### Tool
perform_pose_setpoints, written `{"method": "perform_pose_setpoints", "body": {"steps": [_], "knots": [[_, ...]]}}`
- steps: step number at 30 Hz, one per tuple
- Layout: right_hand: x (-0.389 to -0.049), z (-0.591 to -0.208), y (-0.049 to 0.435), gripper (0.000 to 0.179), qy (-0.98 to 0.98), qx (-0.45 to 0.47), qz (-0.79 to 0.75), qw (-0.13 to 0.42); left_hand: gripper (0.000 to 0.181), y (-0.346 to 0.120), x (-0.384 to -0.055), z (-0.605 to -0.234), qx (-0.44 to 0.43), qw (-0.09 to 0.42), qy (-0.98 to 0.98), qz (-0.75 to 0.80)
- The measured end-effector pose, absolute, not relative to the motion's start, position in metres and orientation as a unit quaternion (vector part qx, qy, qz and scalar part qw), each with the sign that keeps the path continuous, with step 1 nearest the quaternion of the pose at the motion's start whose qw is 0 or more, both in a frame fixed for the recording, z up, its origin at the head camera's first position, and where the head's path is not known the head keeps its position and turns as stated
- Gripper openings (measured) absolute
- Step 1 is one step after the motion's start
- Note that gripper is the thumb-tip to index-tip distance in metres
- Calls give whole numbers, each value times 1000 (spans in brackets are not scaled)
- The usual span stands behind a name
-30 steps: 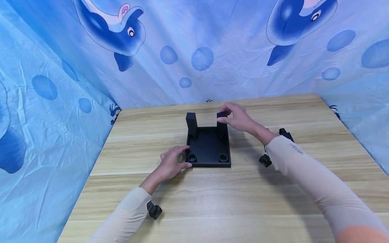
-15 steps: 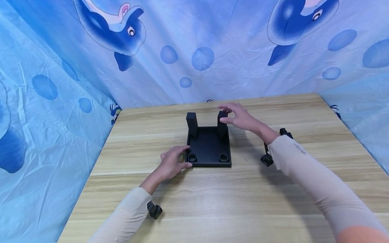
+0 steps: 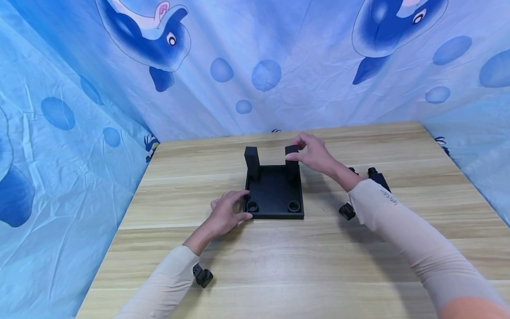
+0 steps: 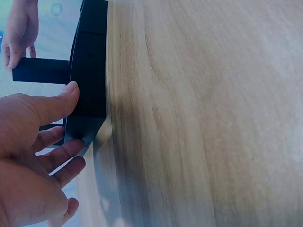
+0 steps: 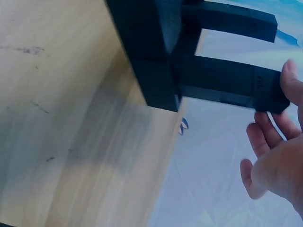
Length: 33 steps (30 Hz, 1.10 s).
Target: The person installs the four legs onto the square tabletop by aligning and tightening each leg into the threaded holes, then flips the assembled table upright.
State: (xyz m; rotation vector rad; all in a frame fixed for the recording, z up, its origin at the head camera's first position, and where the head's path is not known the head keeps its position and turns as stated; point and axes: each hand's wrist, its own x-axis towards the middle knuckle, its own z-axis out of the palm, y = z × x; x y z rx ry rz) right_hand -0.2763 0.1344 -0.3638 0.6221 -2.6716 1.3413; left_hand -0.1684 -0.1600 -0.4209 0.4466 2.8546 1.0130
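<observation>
A black square base (image 3: 272, 192) with a raised rim lies on the table in the head view. Two square black legs stand upright at its back corners, a left leg (image 3: 252, 165) and a right leg (image 3: 292, 170). Round sockets show at the front corners, one left (image 3: 253, 206) and one right (image 3: 294, 206). My left hand (image 3: 225, 216) holds the front left corner, thumb on the front side and fingers along the left side. With thumb and fingers, my right hand (image 3: 314, 156) grips the top of the right leg, also seen in the right wrist view as a leg (image 5: 227, 81).
The wooden table (image 3: 275, 261) extends on all sides of the base. A blue curtain (image 3: 247, 40) printed with dolphins hangs behind and beside it. Small black devices sit at both wrists, one at the left (image 3: 203, 277) and one at the right (image 3: 347, 211).
The right hand's fingers loosened from the right leg's top about half a second ago and are now closed round it again, the wrist turned slightly. The left hand stays in place.
</observation>
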Motion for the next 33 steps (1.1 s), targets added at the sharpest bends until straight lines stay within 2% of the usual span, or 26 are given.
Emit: {"method": "perform_pose_setpoints", "body": {"steps": [8,18,33], "knots": [[-275,-369,131,37,-877,192,432,85,65,-159,-169,-418,144,43,931,333],[-272,-366,132,33,-886,186,419,67,65,-159,-169,-420,144,48,930,335],[-270,-365,130,34,-884,152,436,77,65,-159,-169,-419,143,47,928,341]]}}
